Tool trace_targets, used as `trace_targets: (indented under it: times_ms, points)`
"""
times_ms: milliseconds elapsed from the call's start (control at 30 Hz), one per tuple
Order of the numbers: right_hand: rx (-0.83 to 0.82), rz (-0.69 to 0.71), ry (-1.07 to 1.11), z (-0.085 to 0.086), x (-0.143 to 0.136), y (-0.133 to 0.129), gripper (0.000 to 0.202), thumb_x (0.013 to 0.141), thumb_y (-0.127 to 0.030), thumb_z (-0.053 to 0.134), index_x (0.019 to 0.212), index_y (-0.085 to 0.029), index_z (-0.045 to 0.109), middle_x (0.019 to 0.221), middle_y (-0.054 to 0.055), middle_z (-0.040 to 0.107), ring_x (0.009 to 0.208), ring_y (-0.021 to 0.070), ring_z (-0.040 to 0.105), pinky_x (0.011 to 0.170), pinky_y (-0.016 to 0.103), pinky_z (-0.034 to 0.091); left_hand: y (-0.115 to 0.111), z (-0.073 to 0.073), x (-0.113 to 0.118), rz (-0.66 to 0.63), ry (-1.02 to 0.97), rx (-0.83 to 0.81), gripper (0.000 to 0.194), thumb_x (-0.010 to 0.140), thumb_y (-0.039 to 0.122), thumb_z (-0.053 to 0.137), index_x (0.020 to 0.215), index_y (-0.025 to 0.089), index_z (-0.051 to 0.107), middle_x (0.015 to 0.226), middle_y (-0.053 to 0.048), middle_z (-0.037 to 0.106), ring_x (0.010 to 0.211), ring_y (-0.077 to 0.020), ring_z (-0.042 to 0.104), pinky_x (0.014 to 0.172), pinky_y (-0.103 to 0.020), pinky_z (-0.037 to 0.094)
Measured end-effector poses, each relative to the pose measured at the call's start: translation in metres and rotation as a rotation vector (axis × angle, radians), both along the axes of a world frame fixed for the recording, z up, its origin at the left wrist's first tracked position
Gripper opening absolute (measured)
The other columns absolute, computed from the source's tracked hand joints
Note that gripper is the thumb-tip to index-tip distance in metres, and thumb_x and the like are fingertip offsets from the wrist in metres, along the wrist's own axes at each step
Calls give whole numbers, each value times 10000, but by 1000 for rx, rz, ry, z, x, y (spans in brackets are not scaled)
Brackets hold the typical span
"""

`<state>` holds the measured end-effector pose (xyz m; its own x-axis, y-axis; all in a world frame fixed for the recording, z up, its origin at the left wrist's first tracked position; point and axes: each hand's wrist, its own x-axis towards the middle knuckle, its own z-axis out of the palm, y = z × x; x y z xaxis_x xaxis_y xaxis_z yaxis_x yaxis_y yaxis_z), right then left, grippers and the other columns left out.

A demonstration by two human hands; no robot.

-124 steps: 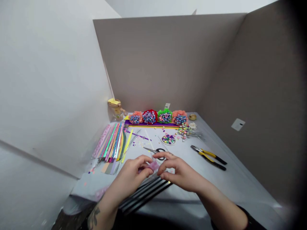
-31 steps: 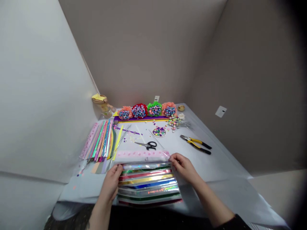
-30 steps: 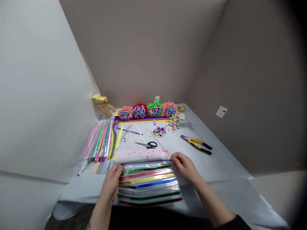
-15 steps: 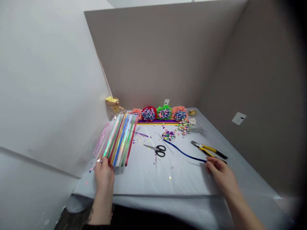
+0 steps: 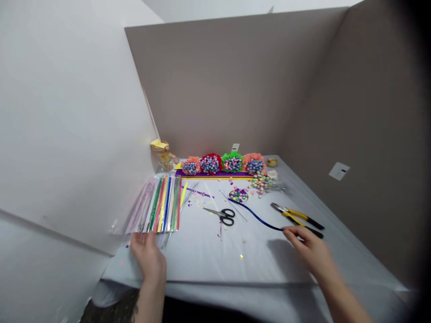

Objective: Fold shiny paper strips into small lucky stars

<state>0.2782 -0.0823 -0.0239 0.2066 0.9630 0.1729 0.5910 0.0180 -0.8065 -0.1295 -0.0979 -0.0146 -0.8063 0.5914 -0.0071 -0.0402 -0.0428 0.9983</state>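
My left hand [image 5: 148,255] is at the near edge of a clear pack of coloured paper strips [image 5: 158,206], its fingertips pinching the plastic. The pack lies over the left of the table, strips fanned in pink, green, red, gold and blue. Between thumb and fingers of my right hand [image 5: 306,244] is the end of a thin dark blue paper strip [image 5: 257,217]. That strip curves leftward, its far end near a small dish of folded paper stars [image 5: 238,195]. Black-handled scissors [image 5: 222,215] lie between my hands, blades pointing left.
Yellow-handled pliers [image 5: 298,217] lie beyond my right hand. At the back stand several crepe-paper bunches topped with stars [image 5: 232,162]. Loose stars [image 5: 261,183] and thin wires [image 5: 278,188] sit back right. A yellow-lidded jar [image 5: 164,154] stands back left, against the partition.
The pack of strips has come down flatter onto the table, and my left hand has shifted slightly nearer me. My right hand has moved a little left with the blue strip.
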Motion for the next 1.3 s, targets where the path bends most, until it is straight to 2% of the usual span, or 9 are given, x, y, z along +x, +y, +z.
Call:
trace_targets:
  times_ms: [100,233,300,367,433,567,767,1100,1300]
  points:
    - [56,70,21,19,-16,0,278,759,-449,554,697,-194,645,791,73,654,725,207,589,565,257,459,-4,-3,13,250,85,31,567,775,326,579,1257,208,307,1404,-130,290,1332,-242,262,1078,-355,256]
    - [104,182,92,42,-43,-2,260,803,-406,545,676,-188,606,713,51,593,647,173,527,537,249,403,-16,2,44,127,199,46,484,795,348,564,1235,233,399,1312,-91,434,1225,-239,413,1016,-358,333]
    - [84,202,200,45,-60,-5,275,809,-407,550,652,-181,569,646,28,535,601,152,480,533,246,377,-22,9,69,-193,140,-18,298,788,389,567,1011,191,578,1017,-79,612,993,-235,564,903,-352,417]
    - [2,181,382,41,-81,-9,307,815,-439,542,652,-179,538,555,-12,444,509,120,391,474,235,319,-27,16,99,-697,-53,-146,294,732,422,633,836,148,661,803,-91,666,811,-236,610,788,-352,462]
    - [-76,168,605,32,-101,-16,326,811,-466,548,660,-177,519,533,-31,413,478,102,346,449,223,290,-28,21,127,-1087,-317,-204,371,696,395,693,953,128,689,945,-142,690,905,-257,615,809,-354,458]
    - [-145,112,933,13,-130,-35,358,793,-467,588,624,-172,473,526,-46,393,461,77,314,429,203,258,-19,27,157,-962,-692,-31,406,692,356,726,1028,136,668,1083,-146,661,1025,-235,588,844,-320,439]
    - [-228,48,928,-1,-130,-59,371,800,-481,579,629,-159,509,588,-13,466,483,76,329,432,203,253,-8,28,153,-821,-770,-59,354,614,258,787,921,115,682,822,-95,713,790,-158,644,742,-261,466]
    - [-127,210,607,13,-109,-45,354,773,-496,583,922,-185,664,927,101,610,885,240,553,702,303,457,-18,30,141,-878,-105,-153,180,650,231,701,782,109,687,526,28,590,503,-85,519,538,-185,407]
    - [-227,314,756,20,-125,-38,278,716,-413,673,838,-168,625,811,51,602,744,184,539,673,287,428,-27,32,143,-922,180,-177,123,658,197,643,758,138,684,571,10,612,558,-126,573,558,-202,451]
